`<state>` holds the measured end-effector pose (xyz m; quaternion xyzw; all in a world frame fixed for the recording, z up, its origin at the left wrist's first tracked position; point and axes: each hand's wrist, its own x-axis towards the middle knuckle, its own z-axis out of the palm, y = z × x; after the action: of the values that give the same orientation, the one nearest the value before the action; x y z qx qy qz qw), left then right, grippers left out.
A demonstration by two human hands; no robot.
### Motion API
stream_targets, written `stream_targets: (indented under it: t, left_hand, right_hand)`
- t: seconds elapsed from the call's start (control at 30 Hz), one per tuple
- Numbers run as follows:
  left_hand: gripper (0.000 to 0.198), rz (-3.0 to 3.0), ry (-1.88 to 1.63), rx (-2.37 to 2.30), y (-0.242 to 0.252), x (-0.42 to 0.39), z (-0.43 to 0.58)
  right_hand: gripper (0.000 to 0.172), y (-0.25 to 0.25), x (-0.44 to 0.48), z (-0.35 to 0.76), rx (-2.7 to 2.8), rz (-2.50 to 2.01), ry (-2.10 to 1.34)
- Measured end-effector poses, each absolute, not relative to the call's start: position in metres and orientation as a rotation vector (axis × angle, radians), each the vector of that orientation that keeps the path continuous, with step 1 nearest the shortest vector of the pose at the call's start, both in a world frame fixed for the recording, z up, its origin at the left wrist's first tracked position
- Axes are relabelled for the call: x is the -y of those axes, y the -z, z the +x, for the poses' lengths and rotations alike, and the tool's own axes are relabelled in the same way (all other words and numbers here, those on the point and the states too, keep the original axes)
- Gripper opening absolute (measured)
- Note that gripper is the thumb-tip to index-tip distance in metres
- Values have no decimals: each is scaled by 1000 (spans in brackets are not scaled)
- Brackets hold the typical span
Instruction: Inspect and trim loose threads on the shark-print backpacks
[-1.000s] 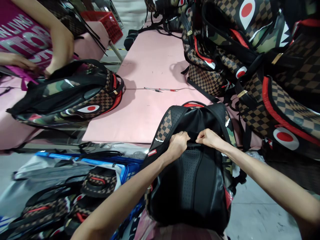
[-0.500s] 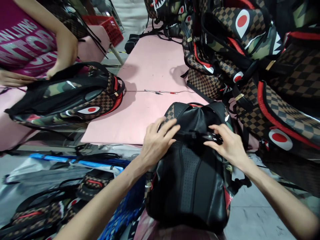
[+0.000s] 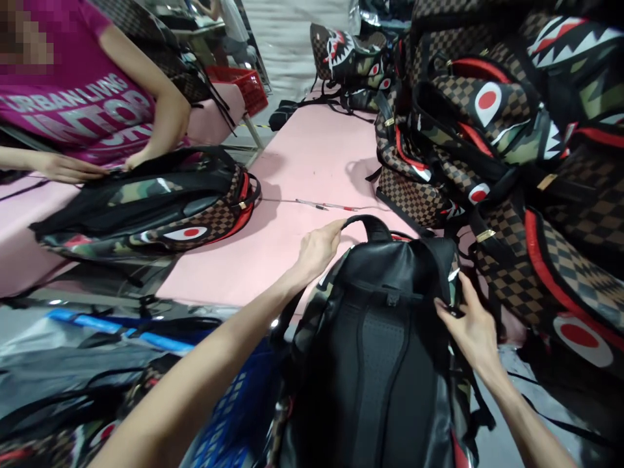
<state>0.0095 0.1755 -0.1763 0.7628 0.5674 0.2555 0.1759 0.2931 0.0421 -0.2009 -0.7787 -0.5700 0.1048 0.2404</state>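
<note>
A black backpack [image 3: 385,338] with a camo and checker trim leans against the pink table's near edge, its padded back facing me. My left hand [image 3: 316,250] is closed on the backpack's top carry handle [image 3: 365,224] at its left end. My right hand [image 3: 470,325] rests on the bag's right side near the shoulder strap, fingers partly spread and pressing the edge.
A heap of checkered shark-face backpacks [image 3: 502,149] fills the table's right side. Another backpack [image 3: 156,205] lies flat at the left under a person's hands [image 3: 68,170]. A thin red-tipped tool [image 3: 326,207] lies on the pink table [image 3: 302,156]. A blue crate [image 3: 229,403] with more bags sits lower left.
My left hand left the bag's upper back and took the top handle. My right hand slid to the bag's right edge. The bag now stands taller, nearer me.
</note>
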Motion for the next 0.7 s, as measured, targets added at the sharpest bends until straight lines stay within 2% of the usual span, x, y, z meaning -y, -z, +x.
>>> stream_targets:
  t: [0.1,0.17,0.37,0.53,0.7]
  left_hand:
    - [37,2106,-722,-1643,182,-187,10]
    - [36,2070,-697,-1689,187,-192,11]
    - [37,2036,-781,-1586,212,-197,7]
    - [37,2027,-807,-1558,220,-197,5]
    - [28,2429,-920,-1503,221,-168,-10]
  right_hand:
    - [52,195,-84,306,1307,-1792,-511]
    - [48,198,-106,313,1255,-1707,-569]
    - [45,225,-122,318,1100,-1791,-584]
    - [40,225,-123,317,1041,-1742,-659]
    - [44,222,-118,317,1163,-1759,-581]
